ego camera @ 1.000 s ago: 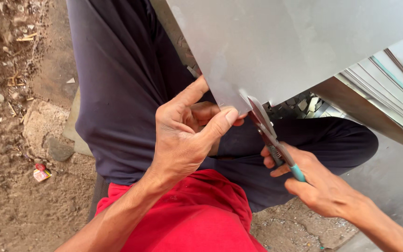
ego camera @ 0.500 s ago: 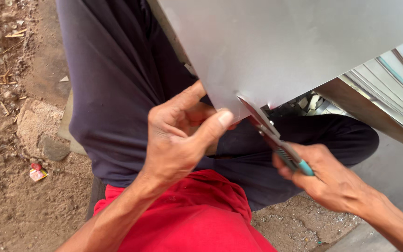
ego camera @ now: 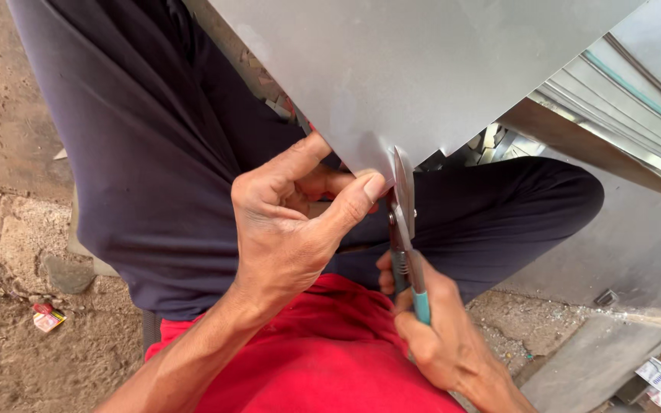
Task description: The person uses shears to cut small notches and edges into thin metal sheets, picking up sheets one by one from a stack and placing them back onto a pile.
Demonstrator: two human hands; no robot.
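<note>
While I sit with my legs folded in dark trousers (ego camera: 154,153), my left hand (ego camera: 292,222) pinches the lower corner of the grey metal sheet (ego camera: 422,69), thumb pressed on its face and the other fingers curled behind the edge. My right hand (ego camera: 445,336) is closed around the teal-handled tin snips (ego camera: 405,229); the blades stand nearly upright and bite into the sheet's bottom edge, just beside my left thumb. The sheet slopes up and away over my lap. Stacked metal panels (ego camera: 629,99) lie to the right. A small red wrapper (ego camera: 46,317) rests on the dirt ground (ego camera: 9,359) at left.
</note>
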